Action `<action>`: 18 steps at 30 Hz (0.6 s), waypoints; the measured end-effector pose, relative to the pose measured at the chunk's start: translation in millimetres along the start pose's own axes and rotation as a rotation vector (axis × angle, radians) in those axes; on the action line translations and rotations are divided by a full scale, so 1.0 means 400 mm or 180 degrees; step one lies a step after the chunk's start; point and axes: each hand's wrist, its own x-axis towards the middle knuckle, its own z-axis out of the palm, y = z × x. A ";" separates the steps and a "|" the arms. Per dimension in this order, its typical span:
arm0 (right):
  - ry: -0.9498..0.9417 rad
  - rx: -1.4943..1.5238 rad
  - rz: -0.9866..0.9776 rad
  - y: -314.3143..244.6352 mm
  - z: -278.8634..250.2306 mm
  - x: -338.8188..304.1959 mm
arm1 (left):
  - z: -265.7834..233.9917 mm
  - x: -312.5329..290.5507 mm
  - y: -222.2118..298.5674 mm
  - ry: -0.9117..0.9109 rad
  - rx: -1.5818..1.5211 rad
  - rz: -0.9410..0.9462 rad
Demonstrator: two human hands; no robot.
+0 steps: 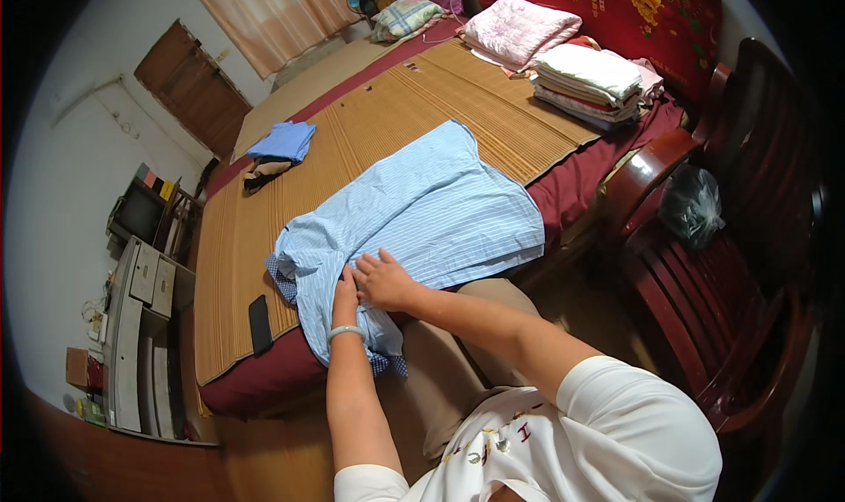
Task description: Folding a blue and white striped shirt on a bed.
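Note:
A light blue striped shirt (414, 207) lies spread over the near edge of the bed, one end hanging down towards my lap. My right hand (385, 280) rests on its near part with the fingers apart. Close beside it, my left hand (346, 292), with a pale bangle on the wrist, touches the bunched cloth; its fingers are partly hidden by the folds and the other hand. Dark blue checked cloth (283, 282) shows from under the shirt's left end. A black phone (260, 325) lies to the left on the woven mat (231, 264).
Folded blue clothing (286, 141) sits farther back on the mat. At the far right stand a folded pink quilt (519, 31) and a stack of white folded cloth (588, 75). A dark wooden chair (695, 308) bearing a plastic bag (692, 207) is on my right.

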 end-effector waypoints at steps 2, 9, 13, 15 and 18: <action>0.0482 0.0370 -0.0493 -0.032 0.001 0.004 | -0.029 -0.010 -0.025 -0.0360 -0.0304 -0.0506; -0.0451 -0.0116 0.0469 0.253 -0.191 -0.030 | -0.016 0.029 -0.157 0.0863 -0.0198 0.0702; 0.0054 -0.0819 0.1096 0.505 -0.291 -0.141 | 0.008 0.058 -0.172 0.0773 -0.0160 0.0646; 0.0290 -0.0695 0.1080 0.538 -0.321 -0.168 | -0.014 0.059 -0.187 0.0798 -0.0103 0.0570; 0.0389 -0.0779 0.0975 0.549 -0.322 -0.183 | -0.019 0.036 -0.146 0.0675 -0.0083 0.0488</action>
